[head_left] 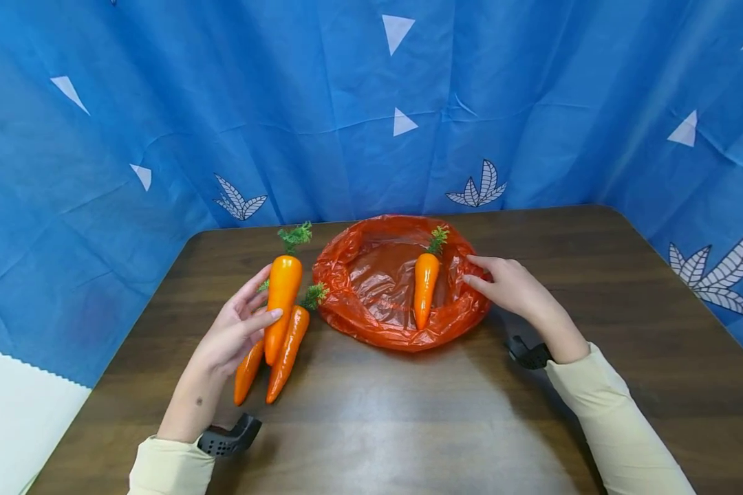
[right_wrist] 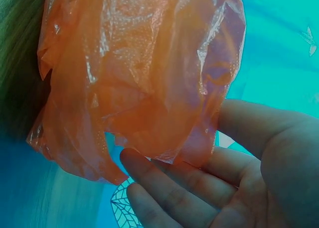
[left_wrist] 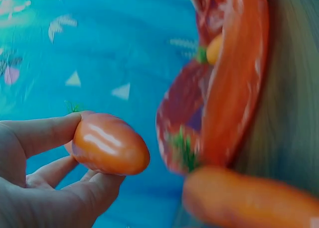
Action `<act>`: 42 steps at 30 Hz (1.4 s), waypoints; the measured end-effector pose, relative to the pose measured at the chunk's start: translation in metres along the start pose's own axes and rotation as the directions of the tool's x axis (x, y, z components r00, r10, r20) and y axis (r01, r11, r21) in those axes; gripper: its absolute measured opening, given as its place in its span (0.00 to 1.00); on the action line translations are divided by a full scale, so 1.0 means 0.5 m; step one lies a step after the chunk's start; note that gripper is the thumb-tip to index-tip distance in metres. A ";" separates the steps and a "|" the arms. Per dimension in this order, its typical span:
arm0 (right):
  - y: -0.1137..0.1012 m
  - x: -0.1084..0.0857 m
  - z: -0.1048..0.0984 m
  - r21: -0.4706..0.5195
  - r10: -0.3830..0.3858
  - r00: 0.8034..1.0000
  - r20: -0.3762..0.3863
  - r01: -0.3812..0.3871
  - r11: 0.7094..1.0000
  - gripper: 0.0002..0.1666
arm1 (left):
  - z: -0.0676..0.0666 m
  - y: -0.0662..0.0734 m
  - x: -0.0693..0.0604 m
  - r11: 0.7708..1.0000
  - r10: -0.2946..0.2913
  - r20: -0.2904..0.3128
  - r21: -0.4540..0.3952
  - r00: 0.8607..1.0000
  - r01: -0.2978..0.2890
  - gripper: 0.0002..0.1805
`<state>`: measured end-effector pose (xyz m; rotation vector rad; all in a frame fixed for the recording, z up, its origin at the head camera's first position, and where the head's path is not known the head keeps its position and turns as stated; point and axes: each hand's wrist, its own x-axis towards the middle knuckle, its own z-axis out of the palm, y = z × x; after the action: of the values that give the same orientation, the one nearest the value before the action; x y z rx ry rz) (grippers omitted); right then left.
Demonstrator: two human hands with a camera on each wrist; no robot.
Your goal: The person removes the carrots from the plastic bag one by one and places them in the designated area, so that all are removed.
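On the tabletop (head_left: 371, 426), the bag (head_left: 374, 275) sits mouth up, its broad rim (head_left: 402, 339) apparently keeping the opening wide. The right hand (head_left: 514, 285) rests relaxed fingers on the rim's right side, presumably to steady thin plastic. The left hand (head_left: 238, 330) grips the held carrot (head_left: 283, 295) between thumb and fingers, a hold that seems to suit its tapered, glossy body. Two carrots (head_left: 289, 352) lie left of the bag; the inner carrot (head_left: 427, 282) leans within it, tip toward the near rim. Green leaves (head_left: 295, 236) top the held carrot, pointing away from the person.
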<state>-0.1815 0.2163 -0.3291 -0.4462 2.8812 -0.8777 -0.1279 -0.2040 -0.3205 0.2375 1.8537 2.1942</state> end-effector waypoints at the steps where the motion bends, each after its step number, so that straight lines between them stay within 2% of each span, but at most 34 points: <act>1: -0.001 0.001 0.000 -0.001 0.001 1.000 0.000 -0.001 1.000 0.32 | -0.013 -0.001 -0.007 1.000 -0.001 -0.009 -0.003 1.000 0.001 0.38; 10: -0.002 0.006 0.000 0.005 -0.001 1.000 0.006 0.001 1.000 0.32 | -0.114 -0.014 -0.062 0.996 0.048 0.000 -0.071 0.999 -0.048 0.38; 15: -0.004 0.006 0.003 0.011 0.009 1.000 0.012 -0.009 1.000 0.32 | -0.168 -0.033 -0.093 0.998 0.028 -0.011 -0.051 1.000 -0.028 0.37; 19: -0.003 0.005 0.002 0.013 0.016 1.000 0.012 -0.016 1.000 0.32 | -0.196 -0.052 -0.106 1.000 -0.017 -0.046 -0.019 0.999 0.016 0.37; 29: 0.003 0.003 0.004 0.011 0.012 1.000 0.011 -0.012 1.000 0.32 | -0.223 -0.085 -0.106 0.995 -0.100 -0.108 -0.019 0.989 0.099 0.36; 37: 0.001 0.001 0.002 0.004 0.012 1.000 0.013 -0.012 1.000 0.32 | -0.221 -0.096 -0.100 0.975 -0.183 -0.193 0.090 0.964 0.203 0.38; 42: -0.001 0.000 0.001 0.002 0.014 1.000 0.011 -0.015 1.000 0.32 | -0.214 -0.100 -0.097 0.963 -0.188 -0.225 0.150 0.956 0.225 0.38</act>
<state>-0.1811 0.2157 -0.3293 -0.4280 2.8697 -0.8731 -0.1081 -0.3114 -0.3859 -0.1576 2.0779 1.9816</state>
